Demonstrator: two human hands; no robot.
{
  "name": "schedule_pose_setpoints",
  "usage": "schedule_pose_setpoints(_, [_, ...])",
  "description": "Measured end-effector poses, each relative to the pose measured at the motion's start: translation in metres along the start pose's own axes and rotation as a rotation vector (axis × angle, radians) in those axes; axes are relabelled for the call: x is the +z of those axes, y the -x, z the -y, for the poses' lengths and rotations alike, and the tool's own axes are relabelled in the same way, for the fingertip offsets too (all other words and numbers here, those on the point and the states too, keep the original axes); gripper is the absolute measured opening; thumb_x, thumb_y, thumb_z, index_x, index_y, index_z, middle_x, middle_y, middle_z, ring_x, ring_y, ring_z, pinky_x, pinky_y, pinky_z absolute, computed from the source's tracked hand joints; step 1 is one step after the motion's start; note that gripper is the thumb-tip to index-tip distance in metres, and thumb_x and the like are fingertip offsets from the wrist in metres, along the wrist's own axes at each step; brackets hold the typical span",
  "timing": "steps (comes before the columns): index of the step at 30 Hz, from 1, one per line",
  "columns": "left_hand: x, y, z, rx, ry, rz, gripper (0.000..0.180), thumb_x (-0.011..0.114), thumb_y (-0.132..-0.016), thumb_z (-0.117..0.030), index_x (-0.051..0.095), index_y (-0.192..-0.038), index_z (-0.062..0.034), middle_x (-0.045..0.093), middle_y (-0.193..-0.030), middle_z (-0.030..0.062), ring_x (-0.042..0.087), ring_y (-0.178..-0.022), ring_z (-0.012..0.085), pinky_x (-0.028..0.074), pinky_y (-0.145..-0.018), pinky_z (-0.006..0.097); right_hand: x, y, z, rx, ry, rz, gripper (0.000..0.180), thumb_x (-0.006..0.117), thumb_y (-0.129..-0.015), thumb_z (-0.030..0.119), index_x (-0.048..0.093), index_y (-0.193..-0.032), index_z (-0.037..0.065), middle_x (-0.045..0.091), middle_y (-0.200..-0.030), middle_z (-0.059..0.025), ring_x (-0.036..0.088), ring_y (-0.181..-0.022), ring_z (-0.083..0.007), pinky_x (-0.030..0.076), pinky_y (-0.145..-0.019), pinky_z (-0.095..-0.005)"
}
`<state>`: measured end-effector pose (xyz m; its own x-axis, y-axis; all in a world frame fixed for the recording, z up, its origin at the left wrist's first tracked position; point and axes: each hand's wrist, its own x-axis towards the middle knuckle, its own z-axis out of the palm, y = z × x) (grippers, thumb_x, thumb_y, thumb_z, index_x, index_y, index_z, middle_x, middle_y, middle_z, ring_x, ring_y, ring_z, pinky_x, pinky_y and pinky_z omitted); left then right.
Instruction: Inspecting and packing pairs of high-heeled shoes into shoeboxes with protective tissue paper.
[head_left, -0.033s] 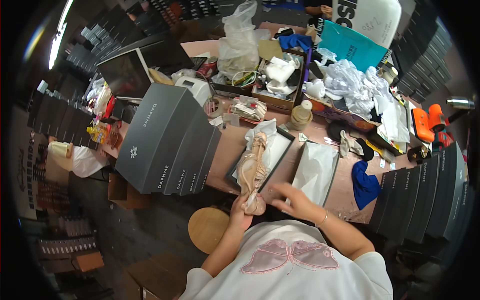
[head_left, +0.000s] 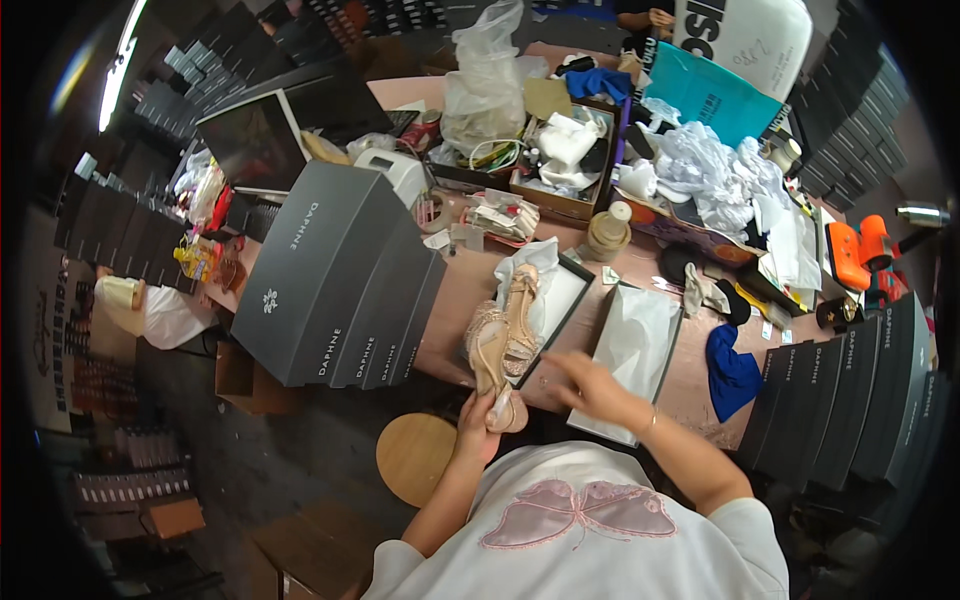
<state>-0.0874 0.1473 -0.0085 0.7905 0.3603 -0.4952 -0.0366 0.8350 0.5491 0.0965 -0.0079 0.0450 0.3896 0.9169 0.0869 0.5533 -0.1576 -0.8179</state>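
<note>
The left hand [head_left: 476, 428] has its fingers closed around the lower end of a beige, strappy sandal [head_left: 486, 365], at the near edge of the pink-topped table [head_left: 450, 310]; they hide part of it. The right hand [head_left: 606, 394], slightly blurred, hangs just beside, fingers parted from the thumb. A 2nd beige sandal [head_left: 521, 312] shows behind the 1st, partly covered; whether it is held too is unclear. Beyond, both overlap a shallow, dark-grey box [head_left: 573, 285] with crumpled white paper [head_left: 540, 253].

Sandal insole [head_left: 488, 354] — smooth; boxes [head_left: 325, 260] — matt
</note>
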Motion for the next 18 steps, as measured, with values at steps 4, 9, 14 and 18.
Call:
schedule_pose_setpoints(4, [-0.016,0.023,-0.008,0.151,-0.091,-0.118,0.034,0.055,-0.091,-0.013,0.050,-0.123,-0.0009,0.061,-0.108,0.0098,0.061,-0.102,0.0212,0.050,-0.088,0.035,0.030,-0.089,-0.059,-0.397,0.630,0.097,0.037,0.057,-0.078,0.012,0.059,-0.114,0.004,0.059,-0.116,-0.0114,0.054,-0.112,-0.0261,0.040,-0.101,-0.0393])
schedule_pose_setpoints(9, [-0.025,0.029,-0.012,0.202,-0.215,-0.030,0.044,0.056,-0.089,-0.007,0.044,-0.131,-0.0005,0.059,-0.111,0.0050,0.057,-0.099,0.0110,0.046,-0.087,0.026,0.079,-0.160,-0.137,-0.458,1.187,0.379,0.028,0.054,-0.085,0.020,0.060,-0.112,0.020,0.057,-0.112,-0.0036,0.043,-0.123,-0.0264,0.014,-0.111,-0.0612])
schedule_pose_setpoints(14, [-0.033,0.027,-0.032,0.234,-0.307,-0.025,0.043,0.058,-0.089,-0.007,0.045,-0.130,-0.0008,0.059,-0.110,0.0037,0.056,-0.099,0.0096,0.045,-0.087,0.026,0.101,-0.181,-0.133,-0.381,1.458,0.532,0.022,0.052,-0.087,0.023,0.067,-0.101,0.015,0.057,-0.109,-0.0048,0.047,-0.114,-0.0256,0.023,-0.106,-0.0570])
schedule_pose_setpoints(18, [-0.041,0.019,-0.039,0.257,-0.235,-0.074,0.042,0.058,-0.088,-0.006,0.046,-0.128,-0.0006,0.060,-0.112,0.0056,0.058,-0.101,0.0120,0.046,-0.088,0.027,0.076,-0.168,-0.092,-0.418,1.544,0.454,0.020,0.052,-0.088,0.023,0.067,-0.096,0.013,0.063,-0.096,-0.0040,0.055,-0.102,-0.0258,0.032,-0.095,-0.0520])
